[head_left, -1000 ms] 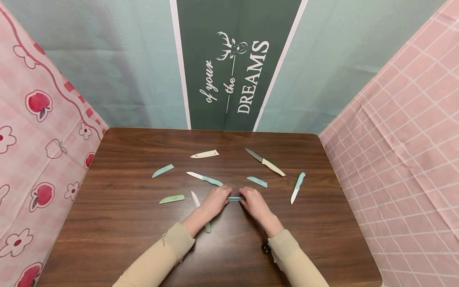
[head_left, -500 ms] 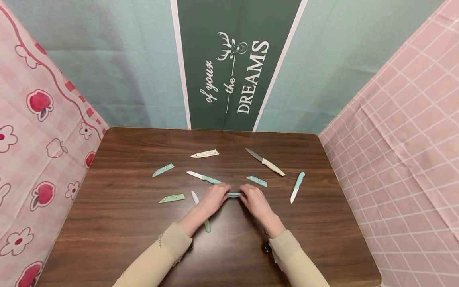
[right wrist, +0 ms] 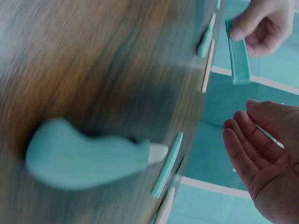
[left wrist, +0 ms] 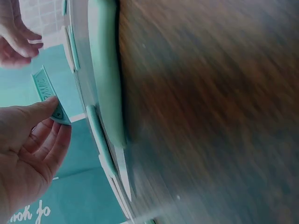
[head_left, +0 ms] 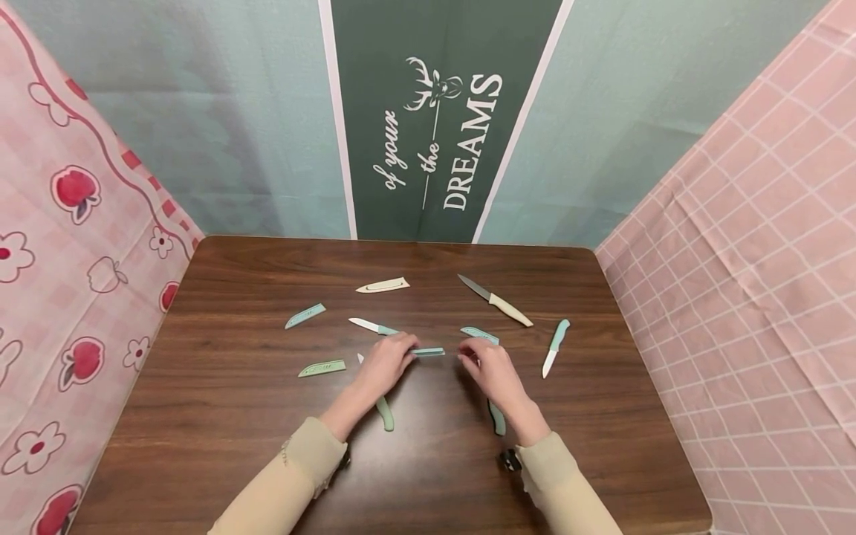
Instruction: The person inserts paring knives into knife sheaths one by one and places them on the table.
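My left hand [head_left: 386,364] pinches a teal knife sheath [head_left: 429,352] between thumb and fingers, its far end pointing right. In the left wrist view the sheath [left wrist: 45,88] shows lettering and is held above the table. My right hand [head_left: 491,368] is apart from the sheath's free end, fingers loosely bent with nothing between them. Below the right wrist lies a knife with a teal handle [head_left: 496,417], its blade hidden by the hand. A green-handled knife [head_left: 385,414] lies partly under the left wrist. Just beyond the left hand is a blue-handled knife [head_left: 364,325], its handle end covered.
A blue sheath [head_left: 305,316] and a green sheath [head_left: 322,368] lie at left, a cream sheath [head_left: 383,285] at the back. Another blue sheath [head_left: 478,334] sits behind the right hand. A cream-handled knife [head_left: 510,309] and a blue-handled knife [head_left: 557,338] lie at right on the brown table [head_left: 602,446].
My right hand has let go of the sheath and moved right. The left hand has carried it slightly left and away from me. The knife handle below the right wrist has come into view.
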A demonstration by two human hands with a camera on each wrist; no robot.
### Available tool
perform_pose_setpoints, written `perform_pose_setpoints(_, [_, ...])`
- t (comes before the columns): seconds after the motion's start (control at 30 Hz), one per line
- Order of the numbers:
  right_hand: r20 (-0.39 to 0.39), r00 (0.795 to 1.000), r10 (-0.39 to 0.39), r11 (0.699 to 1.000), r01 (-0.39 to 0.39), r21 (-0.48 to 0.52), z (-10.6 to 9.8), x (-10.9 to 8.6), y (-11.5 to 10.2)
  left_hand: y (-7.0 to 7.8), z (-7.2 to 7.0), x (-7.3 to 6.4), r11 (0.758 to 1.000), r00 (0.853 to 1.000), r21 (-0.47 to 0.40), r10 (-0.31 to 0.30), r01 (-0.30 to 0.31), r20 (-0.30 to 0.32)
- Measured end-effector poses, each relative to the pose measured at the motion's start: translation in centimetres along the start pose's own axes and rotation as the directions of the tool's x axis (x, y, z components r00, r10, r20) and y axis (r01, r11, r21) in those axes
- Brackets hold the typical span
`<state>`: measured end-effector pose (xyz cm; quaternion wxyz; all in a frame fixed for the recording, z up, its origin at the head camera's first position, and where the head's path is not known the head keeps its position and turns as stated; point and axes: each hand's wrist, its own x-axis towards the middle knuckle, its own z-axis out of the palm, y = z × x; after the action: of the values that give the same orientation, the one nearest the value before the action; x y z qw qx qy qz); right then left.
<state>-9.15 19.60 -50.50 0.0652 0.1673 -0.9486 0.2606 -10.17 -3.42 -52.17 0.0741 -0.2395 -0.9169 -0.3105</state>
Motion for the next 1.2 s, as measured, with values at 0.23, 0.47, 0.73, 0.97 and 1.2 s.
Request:
perform_pose_setpoints(0.23, [-0.031, 0.997, 0.066, 0.997, -0.065, 0.039, -1.3, -0.8, 2.0, -0.4, -0.4, -0.1, 0.999, 0.999, -0.024, -0.025, 0.024, -0.036])
perform_pose_setpoints(0.47, [-0.055, 0.994, 0.096, 0.995, -0.096, 0.014, -2.2, -1.9, 3.9, -0.7, -0.6, -0.2, 0.999, 0.998, -0.033, -0.044, 0.042, -0.055])
perform_pose_setpoints(0.73, [0.099, 0.981, 0.169, 0.986, -0.168, -0.022, -3.1, -3.2, 4.6, -0.9, -0.9, -0.3, 0.999, 0.996, 0.001, -0.052, 0.052, -0.077])
perform_pose_setpoints(0.97, [0.24, 0.952, 0.189, 0.982, -0.187, -0.031, -3.0, -3.9, 5.1, -1.4, -0.9, -0.5, 0.996, 0.994, -0.004, -0.085, 0.085, -0.069])
perform_pose_setpoints(1.2, [0.305, 0.919, 0.249, 0.968, -0.245, -0.053, -2.7, -4.1, 5.0, -1.5, -1.0, -0.8, 0.994, 0.992, -0.006, -0.105, 0.105, -0.069])
